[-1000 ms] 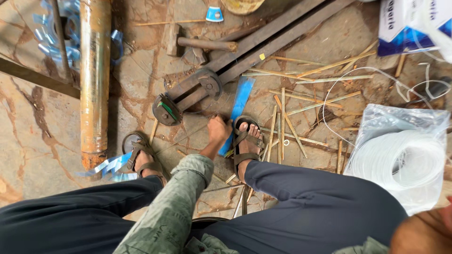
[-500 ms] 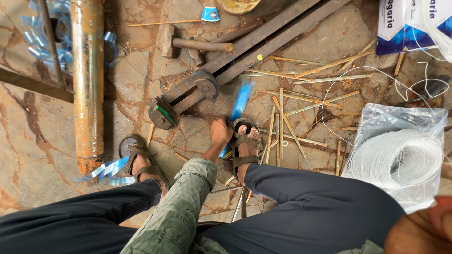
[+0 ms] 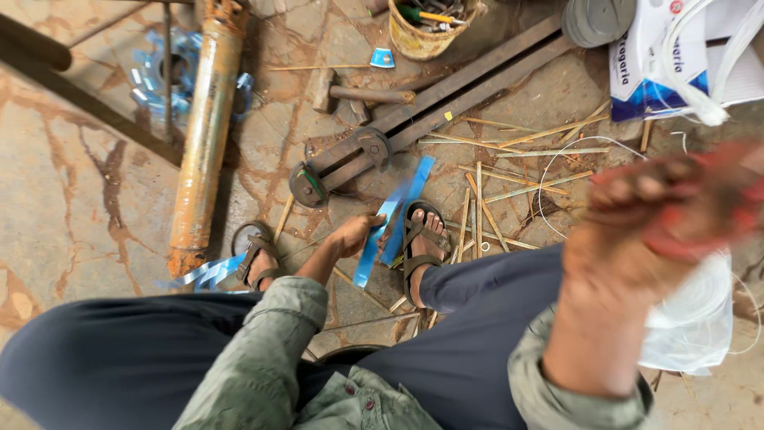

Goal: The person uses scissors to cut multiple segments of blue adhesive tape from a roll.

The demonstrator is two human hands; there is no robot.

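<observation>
Cracked stone workshop floor (image 3: pixel 72 239), strewn bamboo splints (image 3: pixel 509 143). Left hand (image 3: pixel 356 236) down between sandalled feet, pinching blue plastic strip (image 3: pixel 387 223) for steadiness. Right hand (image 3: pixel 660 215) raised, blurred; grip unclear.

White-blue sack (image 3: pixel 637 64) — top right

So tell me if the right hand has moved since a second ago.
Yes. The right hand has risen from the frame's bottom corner, now blurred above the plastic bag.
</observation>
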